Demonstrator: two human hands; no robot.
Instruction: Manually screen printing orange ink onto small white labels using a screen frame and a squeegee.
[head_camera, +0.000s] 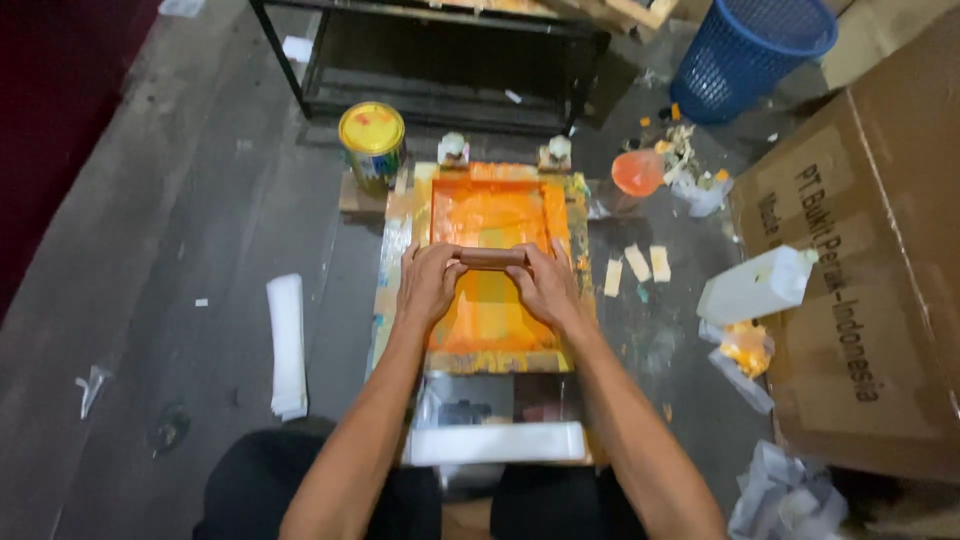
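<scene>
both hands on crosswise squeegee

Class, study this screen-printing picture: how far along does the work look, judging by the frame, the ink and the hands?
Done: orange ink already covers the mesh inside the frame, and the paint tin stands beside it. In hand: the left hand and right hand both grip the wooden squeegee at about mid-screen. Left: the stretch of mesh between the hands and the frame's near edge. Whether a print lies underneath cannot be seen.
</scene>
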